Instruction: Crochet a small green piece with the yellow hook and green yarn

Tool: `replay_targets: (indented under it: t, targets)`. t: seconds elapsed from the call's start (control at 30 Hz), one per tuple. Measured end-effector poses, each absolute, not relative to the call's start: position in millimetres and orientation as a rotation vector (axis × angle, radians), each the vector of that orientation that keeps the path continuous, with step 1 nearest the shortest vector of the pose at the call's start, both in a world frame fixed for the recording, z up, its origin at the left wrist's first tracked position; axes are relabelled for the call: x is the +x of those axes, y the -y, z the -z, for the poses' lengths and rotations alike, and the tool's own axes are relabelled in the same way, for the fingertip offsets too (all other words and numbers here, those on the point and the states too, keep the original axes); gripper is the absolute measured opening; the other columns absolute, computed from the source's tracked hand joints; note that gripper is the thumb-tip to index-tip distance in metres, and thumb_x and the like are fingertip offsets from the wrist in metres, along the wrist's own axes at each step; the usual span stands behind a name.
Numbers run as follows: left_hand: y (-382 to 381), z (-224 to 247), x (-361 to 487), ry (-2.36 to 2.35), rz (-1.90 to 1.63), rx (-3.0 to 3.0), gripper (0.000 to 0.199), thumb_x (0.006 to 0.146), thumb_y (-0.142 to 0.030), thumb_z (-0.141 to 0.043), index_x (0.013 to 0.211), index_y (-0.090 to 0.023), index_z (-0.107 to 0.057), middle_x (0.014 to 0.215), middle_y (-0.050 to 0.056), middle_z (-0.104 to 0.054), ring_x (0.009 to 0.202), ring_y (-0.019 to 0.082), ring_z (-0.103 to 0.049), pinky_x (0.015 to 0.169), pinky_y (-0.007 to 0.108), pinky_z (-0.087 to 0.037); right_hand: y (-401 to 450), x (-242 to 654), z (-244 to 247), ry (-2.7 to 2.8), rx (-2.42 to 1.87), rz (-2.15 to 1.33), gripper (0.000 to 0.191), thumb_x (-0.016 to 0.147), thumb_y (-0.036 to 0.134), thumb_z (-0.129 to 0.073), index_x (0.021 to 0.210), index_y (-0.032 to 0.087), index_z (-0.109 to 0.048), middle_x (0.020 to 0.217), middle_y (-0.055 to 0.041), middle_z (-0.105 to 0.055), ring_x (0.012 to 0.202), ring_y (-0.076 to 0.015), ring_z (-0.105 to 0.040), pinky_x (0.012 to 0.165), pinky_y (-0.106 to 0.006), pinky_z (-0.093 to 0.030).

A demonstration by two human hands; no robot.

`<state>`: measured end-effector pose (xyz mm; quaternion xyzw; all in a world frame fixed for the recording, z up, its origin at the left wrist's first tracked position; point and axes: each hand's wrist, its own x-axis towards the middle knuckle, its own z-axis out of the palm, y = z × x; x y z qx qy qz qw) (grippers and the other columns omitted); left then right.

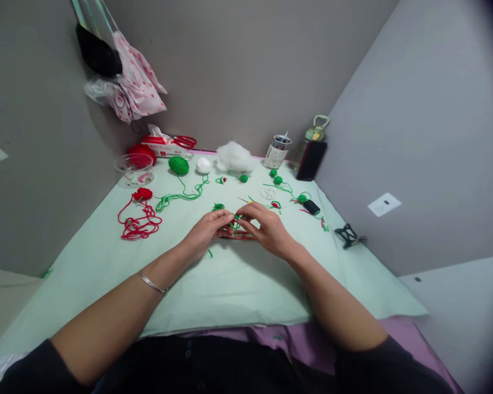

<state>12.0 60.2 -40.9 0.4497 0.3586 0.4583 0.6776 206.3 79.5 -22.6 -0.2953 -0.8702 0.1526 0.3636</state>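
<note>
My left hand [207, 230] is closed, thumb and fingers pinching a small red and green yarn piece [232, 222]. Close against it, my right hand [267, 225] pinches green yarn [237, 218] at the piece's edge; its inner fingers are partly hidden. A flat red-framed object [246, 236] lies on the table beneath both hands. Just beyond my left fingers sits a green yarn bit [218, 207]. A thin tool with a yellow part [249, 202] shows beyond my right knuckles, and I cannot tell whether it is held. Another red and green piece [275, 205] lies to the right.
Red yarn [142, 227] lies loosely tangled at left. Behind are a clear tub [134, 178], green ball [178, 165], white ball [202, 165], stuffing [234, 157], pen can [277, 151] and phone [311, 160]. A black thread spool [311, 207] and black clip [349, 236] lie right.
</note>
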Motion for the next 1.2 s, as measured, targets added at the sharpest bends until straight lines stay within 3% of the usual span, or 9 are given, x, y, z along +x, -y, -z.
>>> replay_targets:
  t: [0.2, 0.47, 0.63, 0.8, 0.9, 1.0, 1.1, 1.2]
  targets:
    - [-60, 40, 12, -0.826, -1.029, 1.02, 0.031, 0.079, -0.044, -0.077, 0.082, -0.015, -0.065, 0.075, -0.001, -0.059, 0.067, 0.013, -0.06, 0.072, 0.027, -0.051, -80, 206, 26, 2.183, -0.807, -0.519, 0.01, 0.096, 0.024, -0.064, 0.105, 0.02, -0.065, 0.092, -0.0049, -0.069, 0.081, -0.016, -0.064, 0.071, -0.028, -0.053]
    - [-59, 44, 13, -0.892, -1.054, 1.05, 0.03, 0.078, -0.044, -0.076, 0.077, -0.017, -0.063, 0.071, -0.001, -0.06, 0.067, 0.014, -0.058, 0.07, 0.028, -0.049, -72, 197, 32, 2.37, -0.773, -0.01, 0.016, 0.103, 0.018, -0.047, 0.1, 0.019, -0.062, 0.086, -0.0045, -0.07, 0.074, -0.0147, -0.063, 0.066, -0.025, -0.048]
    - [-58, 44, 15, -0.93, -1.097, 1.076, 0.025, 0.078, -0.04, -0.075, 0.076, -0.018, -0.062, 0.066, -0.003, -0.058, 0.064, 0.014, -0.057, 0.069, 0.028, -0.048, -70, 199, 33, 2.297, -0.767, 0.095, 0.024, 0.1, 0.01, -0.048, 0.102, 0.023, -0.068, 0.108, -0.0088, -0.074, 0.091, -0.0178, -0.068, 0.076, -0.027, -0.049]
    - [-62, 45, 12, -0.975, -1.185, 1.063, 0.022, 0.077, -0.036, -0.075, 0.073, -0.018, -0.063, 0.063, -0.003, -0.057, 0.06, 0.012, -0.054, 0.064, 0.026, -0.047, -58, 196, 30, 2.27, -0.634, 0.102, 0.029, 0.1, 0.011, -0.044, 0.102, 0.024, -0.07, 0.105, -0.0062, -0.078, 0.086, -0.0144, -0.072, 0.066, -0.024, -0.049]
    - [-66, 47, 8, -1.008, -1.268, 1.005, 0.023, 0.077, -0.035, -0.075, 0.07, -0.018, -0.06, 0.064, -0.004, -0.056, 0.06, 0.011, -0.053, 0.062, 0.025, -0.047, -54, 188, 27, 2.216, -0.637, -0.152, 0.023, 0.102, 0.02, -0.046, 0.1, 0.024, -0.069, 0.102, -0.007, -0.077, 0.082, -0.0148, -0.073, 0.068, -0.026, -0.053]
    - [-68, 44, 5, -0.965, -1.3, 0.984, 0.022, 0.078, -0.036, -0.076, 0.08, -0.017, -0.064, 0.076, -0.002, -0.062, 0.068, 0.011, -0.06, 0.07, 0.026, -0.052, -58, 184, 23, 1.924, -0.741, -0.82, 0.016, 0.102, 0.034, -0.05, 0.096, 0.023, -0.06, 0.09, -0.0044, -0.075, 0.066, -0.0137, -0.069, 0.06, -0.026, -0.054]
    - [-66, 40, 6, -0.917, -1.315, 0.988, 0.025, 0.077, -0.034, -0.078, 0.093, -0.018, -0.067, 0.085, -0.001, -0.065, 0.071, 0.012, -0.065, 0.078, 0.03, -0.055, -69, 190, 16, 1.598, -0.783, -1.331, 0.023, 0.097, 0.044, -0.06, 0.092, 0.023, -0.051, 0.069, 0.0031, -0.066, 0.052, -0.0108, -0.059, 0.049, -0.022, -0.047]
    - [-65, 40, 8, -0.911, -1.337, 0.992, 0.025, 0.077, -0.031, -0.079, 0.095, -0.019, -0.066, 0.086, -0.002, -0.064, 0.071, 0.012, -0.066, 0.08, 0.031, -0.057, -76, 200, 10, 1.462, -0.75, -1.487, 0.028, 0.092, 0.045, -0.068, 0.092, 0.022, -0.052, 0.06, 0.0076, -0.057, 0.046, -0.008, -0.048, 0.045, -0.02, -0.04]
